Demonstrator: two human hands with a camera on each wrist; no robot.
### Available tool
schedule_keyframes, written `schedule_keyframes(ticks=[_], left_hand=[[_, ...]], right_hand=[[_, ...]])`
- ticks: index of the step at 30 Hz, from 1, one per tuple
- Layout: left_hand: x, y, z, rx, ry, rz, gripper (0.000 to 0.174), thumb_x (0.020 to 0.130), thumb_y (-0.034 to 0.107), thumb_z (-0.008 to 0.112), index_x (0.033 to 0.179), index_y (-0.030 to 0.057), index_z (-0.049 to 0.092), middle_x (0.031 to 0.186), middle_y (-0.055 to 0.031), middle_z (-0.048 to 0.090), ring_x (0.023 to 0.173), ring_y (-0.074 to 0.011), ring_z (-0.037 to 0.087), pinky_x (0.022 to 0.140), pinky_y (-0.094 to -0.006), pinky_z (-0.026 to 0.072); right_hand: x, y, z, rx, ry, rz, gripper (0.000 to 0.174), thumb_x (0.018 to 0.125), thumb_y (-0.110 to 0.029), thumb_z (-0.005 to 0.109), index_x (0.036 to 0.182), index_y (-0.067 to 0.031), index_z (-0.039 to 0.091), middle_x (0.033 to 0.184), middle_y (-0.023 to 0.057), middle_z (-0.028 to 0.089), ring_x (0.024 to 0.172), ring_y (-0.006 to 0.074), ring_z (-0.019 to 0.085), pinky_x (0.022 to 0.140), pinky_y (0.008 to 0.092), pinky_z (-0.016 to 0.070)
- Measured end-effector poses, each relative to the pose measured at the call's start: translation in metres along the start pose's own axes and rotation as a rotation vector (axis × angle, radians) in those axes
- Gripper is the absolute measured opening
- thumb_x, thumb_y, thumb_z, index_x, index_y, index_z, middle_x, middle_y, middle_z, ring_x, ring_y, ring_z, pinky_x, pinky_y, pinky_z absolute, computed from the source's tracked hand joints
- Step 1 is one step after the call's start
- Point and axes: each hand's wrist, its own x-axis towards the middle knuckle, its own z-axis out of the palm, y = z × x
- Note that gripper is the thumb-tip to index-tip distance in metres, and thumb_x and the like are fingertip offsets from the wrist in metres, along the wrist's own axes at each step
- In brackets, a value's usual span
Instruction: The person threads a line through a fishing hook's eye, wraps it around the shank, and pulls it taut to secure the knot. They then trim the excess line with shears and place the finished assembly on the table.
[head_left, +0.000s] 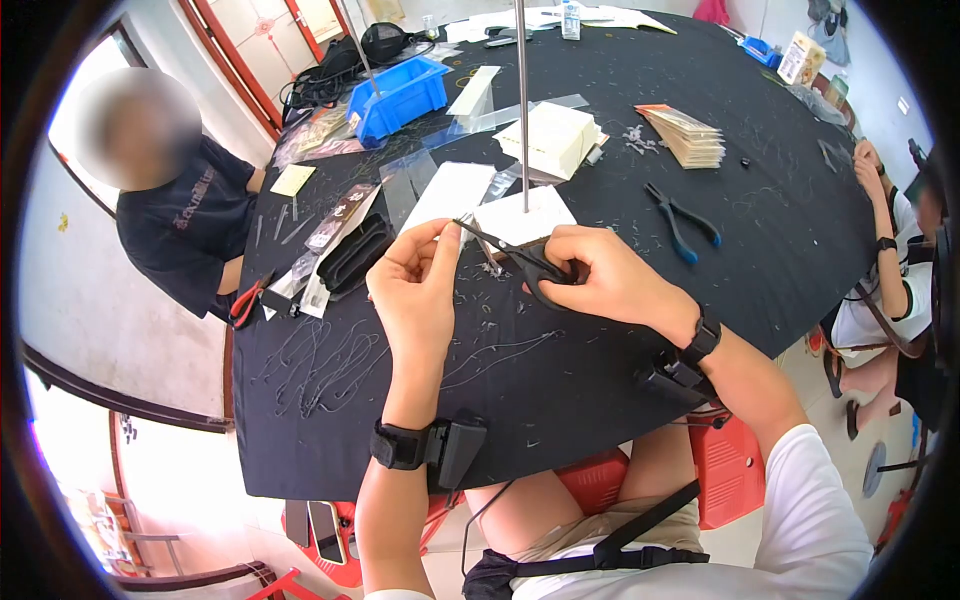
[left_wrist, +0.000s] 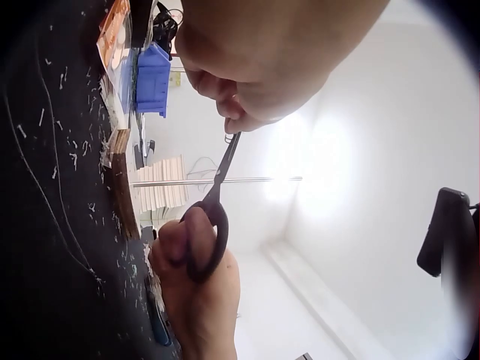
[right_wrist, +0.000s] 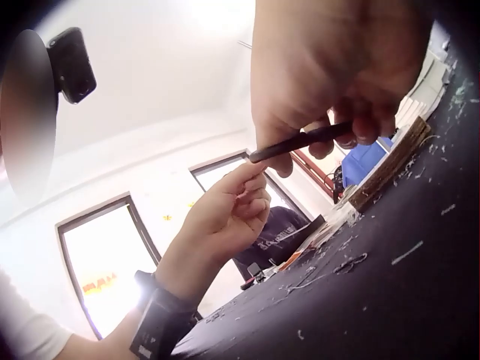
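Note:
Black-handled scissors point(head_left: 512, 252) are held in my right hand point(head_left: 605, 275), with fingers and thumb in the handle loops. The blades point left, their tips right at the fingertips of my left hand point(head_left: 415, 285). Thumb and forefinger of that hand pinch a small thin piece, mostly hidden by the fingers; I cannot tell its kind. The left wrist view has the scissors point(left_wrist: 216, 196) slanting between both hands over the table. Behind the blades stands a metal rod point(head_left: 523, 120) on a white-topped base point(head_left: 550, 207).
Thin dark cords point(head_left: 325, 365) and clippings lie on the black cloth point(head_left: 560, 400). Blue-handled pliers point(head_left: 684, 222) rest to the right, red-handled pliers point(head_left: 247, 303) to the left. Farther back are a blue bin point(head_left: 400, 100) and card stacks point(head_left: 555, 140). People sit at both sides.

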Motion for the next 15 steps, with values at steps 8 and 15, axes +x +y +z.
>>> schedule_keyframes(ticks=[8, 15], left_hand=[[-0.0011, -0.0010, 0.0045, 0.020, 0.023, 0.032, 0.014, 0.082, 0.007, 0.063, 0.092, -0.0039, 0.064, 0.063, 0.0042, 0.055, 0.053, 0.0020, 0.041, 0.047, -0.0143, 0.0275], [-0.0013, -0.0028, 0.0020, 0.036, 0.003, 0.004, 0.017, 0.083, 0.008, 0.063, 0.095, -0.0041, 0.063, 0.078, -0.0024, 0.063, 0.068, -0.0038, 0.055, 0.063, -0.0162, 0.0420]], right_hand=[[-0.0018, -0.0038, -0.0022, -0.020, 0.011, 0.021, 0.034, 0.069, -0.019, 0.067, 0.058, 0.0010, 0.043, 0.058, 0.0102, 0.044, 0.051, 0.0196, 0.042, 0.050, 0.0323, 0.0357], [-0.0021, -0.0022, -0.0020, -0.004, -0.032, 0.010, 0.030, 0.070, -0.015, 0.065, 0.060, 0.0014, 0.042, 0.059, 0.0075, 0.040, 0.051, 0.0147, 0.037, 0.046, 0.0305, 0.0295]])
